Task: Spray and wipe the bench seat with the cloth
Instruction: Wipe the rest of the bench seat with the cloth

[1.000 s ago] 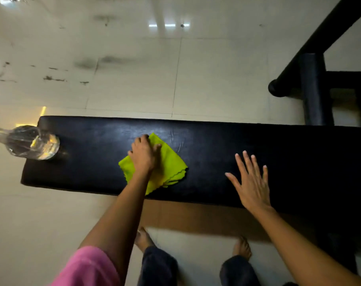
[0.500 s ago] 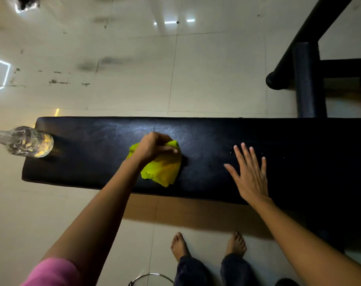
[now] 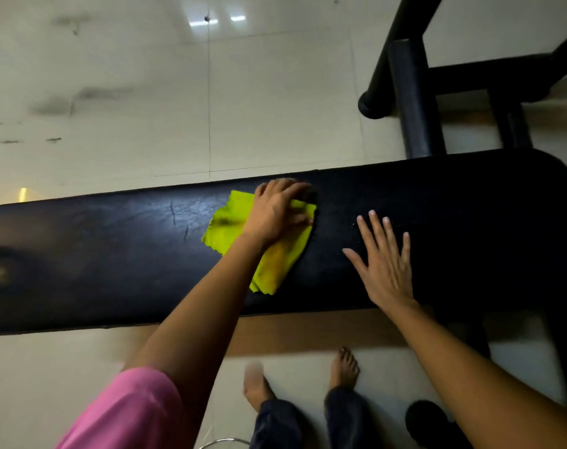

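A long black padded bench seat (image 3: 113, 254) runs across the view. A yellow-green cloth (image 3: 269, 260) lies spread on it near the middle. My left hand (image 3: 275, 212) presses down on the cloth's far part, fingers curled over it toward the right. My right hand (image 3: 386, 264) rests flat on the seat just right of the cloth, fingers spread, holding nothing. Small droplets dot the seat by my right fingertips. No spray bottle is in view.
A black metal frame (image 3: 411, 102) with a padded post stands behind the bench's right end. Pale floor tiles lie beyond and below the seat. My bare feet (image 3: 343, 367) stand by the near edge, with a dark round object (image 3: 431, 422) at the lower right.
My left hand has slid the cloth to the right along the seat, closer to my right hand. The view has shifted right; the clear bottle at the left end has left the frame.
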{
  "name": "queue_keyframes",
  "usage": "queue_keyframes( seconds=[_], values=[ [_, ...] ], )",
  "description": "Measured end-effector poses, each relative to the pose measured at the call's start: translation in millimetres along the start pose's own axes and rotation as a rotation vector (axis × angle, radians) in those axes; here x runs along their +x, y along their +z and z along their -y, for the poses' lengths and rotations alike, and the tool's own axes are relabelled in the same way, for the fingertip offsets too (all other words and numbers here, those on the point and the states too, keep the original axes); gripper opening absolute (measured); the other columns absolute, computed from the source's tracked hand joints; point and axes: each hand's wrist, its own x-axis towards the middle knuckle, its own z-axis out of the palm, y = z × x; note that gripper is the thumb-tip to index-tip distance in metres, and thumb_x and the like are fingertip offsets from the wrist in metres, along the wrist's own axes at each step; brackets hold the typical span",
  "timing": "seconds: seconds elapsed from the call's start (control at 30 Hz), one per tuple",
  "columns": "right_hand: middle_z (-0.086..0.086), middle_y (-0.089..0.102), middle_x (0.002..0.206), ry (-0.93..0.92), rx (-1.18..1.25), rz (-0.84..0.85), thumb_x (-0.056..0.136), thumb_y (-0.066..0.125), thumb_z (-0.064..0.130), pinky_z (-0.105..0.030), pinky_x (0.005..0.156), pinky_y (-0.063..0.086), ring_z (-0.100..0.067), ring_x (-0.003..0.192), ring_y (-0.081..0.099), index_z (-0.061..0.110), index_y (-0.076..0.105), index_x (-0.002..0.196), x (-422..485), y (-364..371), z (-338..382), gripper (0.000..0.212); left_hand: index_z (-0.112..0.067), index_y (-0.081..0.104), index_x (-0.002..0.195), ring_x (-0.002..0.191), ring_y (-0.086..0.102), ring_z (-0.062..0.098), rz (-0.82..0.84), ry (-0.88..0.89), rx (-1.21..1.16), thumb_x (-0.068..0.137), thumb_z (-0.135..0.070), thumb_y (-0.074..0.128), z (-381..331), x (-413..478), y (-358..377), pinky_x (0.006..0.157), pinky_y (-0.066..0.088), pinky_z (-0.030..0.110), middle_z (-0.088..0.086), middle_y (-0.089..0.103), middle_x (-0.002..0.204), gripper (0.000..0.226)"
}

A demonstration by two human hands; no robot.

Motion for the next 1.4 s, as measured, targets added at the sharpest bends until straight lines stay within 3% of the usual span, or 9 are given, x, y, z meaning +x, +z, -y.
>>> queue_keyframes(
  seconds=[0.13,0.23,0.33,0.43,0.67,0.9,1.07,1.23,1.4],
  values=[
    [-0.009,0.03,0.151,0.045,-0.021,-0.019,0.091,0.002,0.061,-0.054,0.109,0.017,-0.03,0.138,0.029,0.018,0.024,0.145,6.6,-1.1,-8.6,0.072,-0.015,0.025,0.147,0.144,0.015,0.02,-0.368,-0.265,-0.009,0.088,-0.056,0.037,-10.3,-48.0,17.1,0.116,-0.001,0.037,0.007,0.024,0.155,0.073],
    [-0.009,0.022,0.154,0.075,-0.013,-0.05,0.092,0.002,0.061,-0.054,0.11,0.011,-0.03,0.141,0.022,0.021,0.015,0.147,11.7,3.6,-13.1,0.069,-0.011,-0.004,0.148,0.145,-0.013,0.024,-0.279,-0.71,-0.131,0.088,-0.065,0.025,-23.6,-52.1,36.9,0.113,-0.015,0.041,0.016,-0.008,0.157,0.086],
    [-0.007,0.019,0.155,0.085,-0.026,-0.097,0.092,0.005,0.059,-0.051,0.113,0.007,-0.027,0.142,0.018,0.025,0.012,0.147,13.2,12.1,-14.2,0.065,-0.009,-0.009,0.148,0.143,-0.02,0.028,-0.276,-0.93,-0.173,0.085,-0.071,0.029,-37.9,-12.1,46.6,0.112,-0.017,0.048,0.021,-0.015,0.155,0.097],
    [-0.005,0.017,0.156,0.086,-0.045,-0.126,0.093,0.007,0.057,-0.048,0.113,0.002,-0.025,0.143,0.014,0.026,0.011,0.148,14.2,19.7,-16.6,0.063,-0.01,-0.008,0.148,0.143,-0.018,0.029,-0.283,-0.875,-0.084,0.084,-0.074,0.026,-52.7,23.3,57.8,0.114,-0.016,0.048,0.02,-0.014,0.156,0.097],
    [-0.005,0.02,0.155,0.091,-0.038,-0.102,0.094,0.008,0.056,-0.051,0.113,0.009,-0.025,0.142,0.018,0.026,0.016,0.147,12.8,17.6,-16.8,0.062,-0.02,0.014,0.15,0.145,0.006,0.02,-0.182,-0.311,0.187,0.09,-0.062,0.018,-32.7,-34.2,65.6,0.117,0.001,0.043,0.007,0.012,0.158,0.073],
    [-0.006,0.02,0.155,0.074,-0.046,-0.135,0.094,0.008,0.055,-0.049,0.113,0.004,-0.025,0.142,0.015,0.024,0.015,0.147,15.9,19.9,-14.7,0.062,-0.033,-0.005,0.148,0.146,-0.008,0.023,-0.186,-0.574,0.171,0.083,-0.06,0.013,-11.7,-7.3,45.0,0.115,-0.009,0.051,-0.006,-0.005,0.159,0.073],
    [-0.005,0.02,0.155,0.078,-0.051,-0.145,0.095,0.01,0.054,-0.049,0.113,0.004,-0.024,0.142,0.015,0.025,0.016,0.148,14.8,22.9,-16.7,0.061,-0.042,0.005,0.147,0.145,-0.01,0.024,-0.09,-0.385,0.198,0.086,-0.07,0.021,-32.7,2.5,55.2,0.111,-0.016,0.051,-0.01,-0.003,0.158,0.069],
    [-0.004,0.02,0.155,0.082,-0.034,-0.129,0.093,0.014,0.053,-0.051,0.113,0.009,-0.025,0.142,0.017,0.026,0.015,0.147,14.4,20.3,-15.9,0.06,-0.034,0.021,0.147,0.144,0.015,0.018,-0.078,-0.163,0.328,0.09,-0.06,0.023,-9.0,-75.1,58.6,0.114,0.009,0.047,-0.005,0.019,0.155,0.062],
    [-0.004,0.017,0.156,0.076,-0.024,-0.146,0.094,0.009,0.055,-0.05,0.113,0.005,-0.025,0.143,0.014,0.026,0.011,0.148,15.5,20.9,-14.4,0.061,-0.034,0.009,0.147,0.146,0.007,0.02,-0.139,-0.472,0.222,0.088,-0.057,0.02,16.4,-63.7,38.6,0.117,0.002,0.047,-0.006,0.007,0.157,0.065]
  ],
)
